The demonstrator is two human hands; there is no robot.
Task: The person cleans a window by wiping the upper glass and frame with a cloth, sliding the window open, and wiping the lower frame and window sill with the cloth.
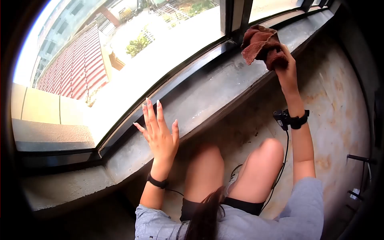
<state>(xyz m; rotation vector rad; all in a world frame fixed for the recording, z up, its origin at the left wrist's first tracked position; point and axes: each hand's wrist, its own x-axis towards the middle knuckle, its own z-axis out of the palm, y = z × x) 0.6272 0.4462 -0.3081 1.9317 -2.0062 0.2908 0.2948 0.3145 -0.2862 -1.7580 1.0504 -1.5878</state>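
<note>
My right hand (pixel 286 66) is closed round a bunched reddish-brown cloth (pixel 262 46), lifted near the far part of the window ledge (pixel 216 90). Part of the cloth flops over to the left of the fingers. With fingers spread, my left hand (pixel 160 130) is over the nearer part of the ledge, by the dark window frame (pixel 176 74). Nothing is in it. Whether its fingertips touch the frame or ledge I cannot tell. Wet-looking shiny spots show on the grey ledge.
A black device (pixel 291 119) is strapped to my right wrist, its cable (pixel 285 160) running down past my legs. A black band (pixel 157 181) circles my left wrist. Beyond the glass lies a red ribbed roof (pixel 76 66). Dark rods (pixel 361 159) jut in at the right.
</note>
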